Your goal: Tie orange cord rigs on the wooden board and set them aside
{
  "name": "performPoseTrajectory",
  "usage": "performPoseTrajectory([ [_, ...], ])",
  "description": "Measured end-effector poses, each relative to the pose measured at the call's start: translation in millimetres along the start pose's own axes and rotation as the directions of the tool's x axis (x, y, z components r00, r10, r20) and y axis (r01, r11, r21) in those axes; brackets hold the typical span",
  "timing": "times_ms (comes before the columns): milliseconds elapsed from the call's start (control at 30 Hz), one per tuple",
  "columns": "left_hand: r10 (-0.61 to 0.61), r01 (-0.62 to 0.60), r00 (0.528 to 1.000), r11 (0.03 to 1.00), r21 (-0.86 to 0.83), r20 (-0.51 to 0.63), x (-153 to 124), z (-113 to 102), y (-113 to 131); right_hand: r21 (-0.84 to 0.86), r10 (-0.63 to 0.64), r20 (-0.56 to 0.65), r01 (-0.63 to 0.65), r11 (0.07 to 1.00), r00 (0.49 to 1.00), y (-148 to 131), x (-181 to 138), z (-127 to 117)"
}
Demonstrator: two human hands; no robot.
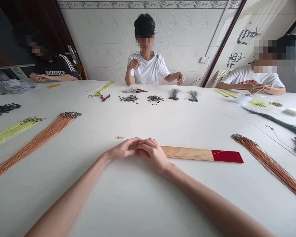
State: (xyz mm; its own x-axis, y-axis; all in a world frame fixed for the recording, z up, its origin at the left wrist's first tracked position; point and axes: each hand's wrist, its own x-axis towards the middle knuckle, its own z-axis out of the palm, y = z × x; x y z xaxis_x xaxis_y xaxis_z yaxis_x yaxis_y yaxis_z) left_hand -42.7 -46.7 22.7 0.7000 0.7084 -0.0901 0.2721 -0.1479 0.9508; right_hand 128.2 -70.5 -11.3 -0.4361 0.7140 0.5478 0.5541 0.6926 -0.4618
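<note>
My left hand [123, 148] and my right hand [154, 154] meet at the left end of a flat wooden strip [187, 153] lying on the table. Both hands are closed, fingertips bent together, and the right one partly covers the left. Whatever sits between the fingers is hidden or too small to name. Along the strip runs a thin pale line [218, 152], which crosses onto its red right end [227, 156]. The strip's left end is out of sight behind my hands. Just beyond my left hand lies a small printed tag [119, 137].
Bundles of copper-brown strands lie at left [46, 135] and right [268, 164], with yellow-green strands [12, 131] farther left. Across the white table [148, 121] are piles of small black parts [128, 98] and red-handled pliers [105, 97]. Three people sit around it.
</note>
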Motion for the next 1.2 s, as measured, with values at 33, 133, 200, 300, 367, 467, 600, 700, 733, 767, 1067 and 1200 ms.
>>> performPoseTrajectory([
  [33, -0.010, 0.010, 1.000, 1.000, -0.017, 0.002, -0.1, -0.8, -0.9, 0.004, 0.016, -0.007, -0.016, 1.000, 1.000, -0.2, 0.1, -0.3],
  [133, -0.036, 0.036, 0.999, 0.997, -0.070, 0.009, -0.3, -2.3, -3.4, 0.013, 0.066, -0.047, -0.065, 0.998, 0.997, -0.5, 0.5, -1.2],
  [200, -0.045, 0.046, 0.999, 0.995, -0.085, 0.005, -0.4, -2.6, -4.3, 0.011, 0.086, -0.070, -0.086, 0.996, 0.994, -0.5, 0.5, -1.4],
  [300, -0.056, 0.055, 0.998, 0.995, -0.081, -0.012, -0.3, -2.2, -4.6, -0.002, 0.100, -0.091, -0.100, 0.995, 0.991, -0.2, 0.2, -0.8],
  [367, -0.059, 0.057, 0.998, 0.995, -0.077, -0.019, -0.2, -2.0, -4.6, -0.005, 0.106, -0.101, -0.107, 0.994, 0.989, 0.0, 0.0, -0.1],
  [467, -0.063, 0.061, 0.998, 0.995, -0.077, -0.024, 0.0, -2.2, -5.4, -0.009, 0.111, -0.112, -0.113, 0.994, 0.988, -0.3, -0.1, 0.4],
  [600, -0.067, 0.065, 0.997, 0.995, -0.074, -0.032, 0.1, -2.7, -7.1, -0.001, 0.119, -0.116, -0.120, 0.993, 0.986, -0.8, 0.4, 0.1],
  [700, -0.057, 0.055, 0.998, 0.995, -0.081, -0.031, 0.3, -2.3, -6.9, 0.013, 0.132, -0.121, -0.131, 0.991, 0.984, 0.5, 0.3, -0.7],
  [733, -0.057, 0.055, 0.998, 0.995, -0.082, -0.030, 0.4, -2.1, -6.4, 0.017, 0.133, -0.121, -0.132, 0.991, 0.984, 1.2, 0.0, -1.1],
  [767, -0.060, 0.057, 0.998, 0.995, -0.082, -0.029, 0.5, -2.0, -5.8, 0.023, 0.133, -0.121, -0.131, 0.991, 0.984, 2.0, -0.4, -1.7],
  [1067, -0.041, 0.039, 0.999, 0.996, -0.074, -0.024, 0.9, -1.0, -1.5, 0.002, 0.124, -0.111, -0.124, 0.992, 0.986, 3.0, -1.3, -4.2],
  [1200, -0.041, 0.038, 0.999, 0.997, -0.064, -0.033, 0.6, -0.8, -1.3, -0.050, 0.089, -0.119, -0.095, 0.994, 0.989, 3.3, -0.2, -2.3],
])
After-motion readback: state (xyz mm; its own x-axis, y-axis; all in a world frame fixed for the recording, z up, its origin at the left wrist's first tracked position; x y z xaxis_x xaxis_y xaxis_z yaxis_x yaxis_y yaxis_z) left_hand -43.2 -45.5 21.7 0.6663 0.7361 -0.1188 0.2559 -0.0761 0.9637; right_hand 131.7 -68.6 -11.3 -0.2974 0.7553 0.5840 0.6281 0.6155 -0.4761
